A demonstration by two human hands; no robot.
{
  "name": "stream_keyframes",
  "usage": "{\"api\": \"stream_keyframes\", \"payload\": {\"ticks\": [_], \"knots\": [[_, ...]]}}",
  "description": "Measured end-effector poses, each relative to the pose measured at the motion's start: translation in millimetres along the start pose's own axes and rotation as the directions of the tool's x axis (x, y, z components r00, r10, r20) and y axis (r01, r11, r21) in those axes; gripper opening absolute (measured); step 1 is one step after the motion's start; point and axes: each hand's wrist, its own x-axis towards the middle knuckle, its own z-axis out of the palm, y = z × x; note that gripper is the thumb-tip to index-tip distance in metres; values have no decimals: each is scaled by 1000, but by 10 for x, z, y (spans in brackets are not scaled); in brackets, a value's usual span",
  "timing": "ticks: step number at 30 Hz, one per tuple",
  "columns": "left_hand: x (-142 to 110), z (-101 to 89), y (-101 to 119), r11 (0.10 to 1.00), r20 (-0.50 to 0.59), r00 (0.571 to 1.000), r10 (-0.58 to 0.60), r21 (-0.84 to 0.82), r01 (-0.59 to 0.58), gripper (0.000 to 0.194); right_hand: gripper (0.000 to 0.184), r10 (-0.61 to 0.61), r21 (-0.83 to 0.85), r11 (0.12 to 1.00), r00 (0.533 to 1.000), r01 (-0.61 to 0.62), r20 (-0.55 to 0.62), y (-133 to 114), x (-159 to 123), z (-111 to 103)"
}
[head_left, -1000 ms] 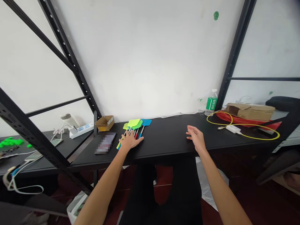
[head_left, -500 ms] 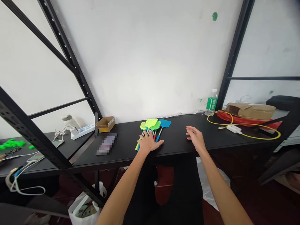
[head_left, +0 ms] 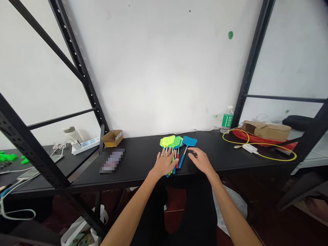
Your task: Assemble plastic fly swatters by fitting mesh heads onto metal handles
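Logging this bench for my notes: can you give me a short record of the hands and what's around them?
Left hand: open, resting over the handles of the fly swatters
Right hand: open, just beside the blue fly swatter, seemingly not touching
Surface: black table
Nearby: small cardboard box, blurred flat object, water bottle

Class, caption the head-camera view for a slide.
Left hand on fly swatters, right hand beside them, on a black tabletop.

The left hand (head_left: 165, 163) slid the fly swatters (head_left: 170, 141) rightward along the desk (head_left: 138, 160), staying on their handles. The right hand (head_left: 201, 161), well apart from them earlier, moved in just beside the blue swatter's handle (head_left: 181, 161).
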Motion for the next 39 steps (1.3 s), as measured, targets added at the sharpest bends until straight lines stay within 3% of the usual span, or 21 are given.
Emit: {"api": "stream_keyframes", "payload": {"ticks": [2, 5, 11, 20, 26, 33, 39], "knots": [[-23, 21, -22, 999, 52, 998, 29, -18, -28, 72, 39, -98, -57, 993, 991, 103, 91, -159, -39, 105], [-23, 48, -49, 1000, 63, 998, -22, -7, 23, 69, 45, -180, -124, 969, 956, 213, 231, -367, -114, 254], [-18, 46, -213, 985, 50, 984, -173, 10, 173, 74, 46, -132, -240, 942, 916, 235, 378, -446, -170, 325], [-90, 46, -286, 958, -63, 961, -271, 81, 275, 85, 49, -53, -228, 967, 970, 109, 237, -431, -151, 344], [-86, 84, -233, 916, -169, 908, -384, 56, 398, 93, 42, -19, -304, 951, 990, 61, 138, -458, -166, 354], [-127, -7, -305, 898, -118, 891, -439, -10, 441, 93, 34, 1, -310, 950, 994, 32, 105, -459, -160, 374], [-259, -52, -537, 894, -91, 896, -435, 73, 442, 85, 34, 14, -332, 943, 998, 5, 53, -463, -174, 372]]}}
